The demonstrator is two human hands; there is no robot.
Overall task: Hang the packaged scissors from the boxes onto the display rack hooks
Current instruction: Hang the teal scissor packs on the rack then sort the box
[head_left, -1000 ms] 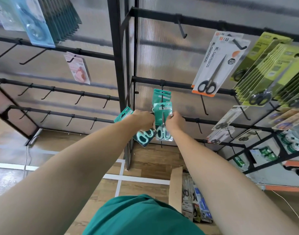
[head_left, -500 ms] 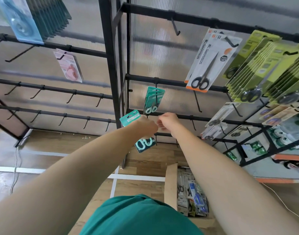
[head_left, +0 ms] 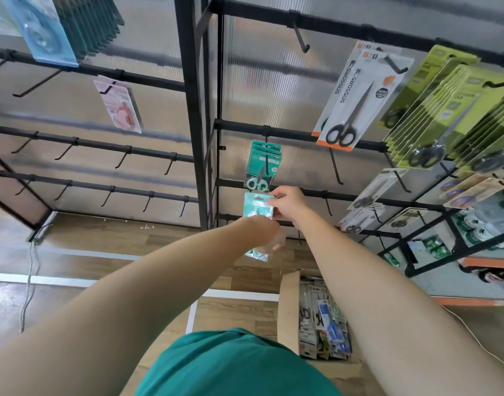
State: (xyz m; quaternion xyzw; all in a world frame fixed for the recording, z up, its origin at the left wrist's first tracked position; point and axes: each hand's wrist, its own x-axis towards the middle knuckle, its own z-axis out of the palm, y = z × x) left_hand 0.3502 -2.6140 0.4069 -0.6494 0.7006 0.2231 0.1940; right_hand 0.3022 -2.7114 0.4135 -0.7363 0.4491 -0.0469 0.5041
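The step in hand looks like the pick-off: one teal pack (head_left: 256, 205) is being parted from a bunch and made ready for the hook (head_left: 266, 164). The right hand (head_left: 289, 202) pinches that pack by its upper right corner, fingers curled onto the card. The left hand (head_left: 263, 234) sits just below, gripping what seems to be more teal packs (head_left: 256, 255), whose lower ends poke out beneath it (how many, I cannot tell). Right above, on the middle bar of the rack (head_left: 193, 110), several matching packs (head_left: 262, 167) already hang from the hook. The box (head_left: 289, 310) stands on the floor below, with more packaged scissors inside.

Next, I judge, the right hand must lift the pack up to the hook tip, line its hang hole up with the tip, and slide it back against the others. The hole is small, so the card should be held flat and steady.
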